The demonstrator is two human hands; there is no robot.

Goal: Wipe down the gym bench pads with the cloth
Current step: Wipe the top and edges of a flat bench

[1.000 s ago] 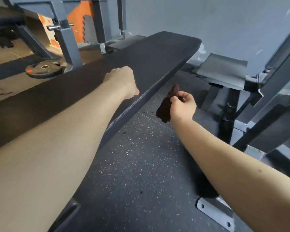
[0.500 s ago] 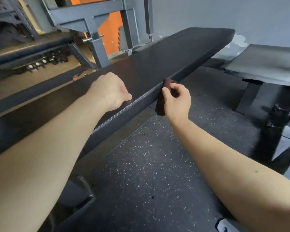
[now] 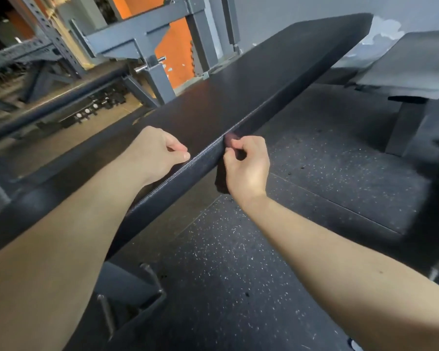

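Right hand: fingers curled, thumb and forefinger pinching the cloth.

Cloth: 1 piece, dark brown-black, soft and bunched. Its upper end sits at the fingertips, against the stitched top edge of the bench surface. The rest hangs below the palm along the side wall of that surface. The upper end is blurred.

Left hand: fingers curled into a loose fist, gripping nothing. It rests on top of the bench surface, just left of the right fingers, across the edge.

Bench surface: 1 long, flat, rectangular slab in matte black grained vinyl. It has a stitched seam along the near edge and a thick side wall. It runs from beneath the left forearm, past the fingers, to a squared far end.

Floor: below the right fingers, black rubber tiles flecked white, seams visible.

Second pad: right of and beyond the fingers, grey-black, flat, on a dark post.

Frame: beyond the left fingers, grey painted square steel tube, with an orange panel behind it.
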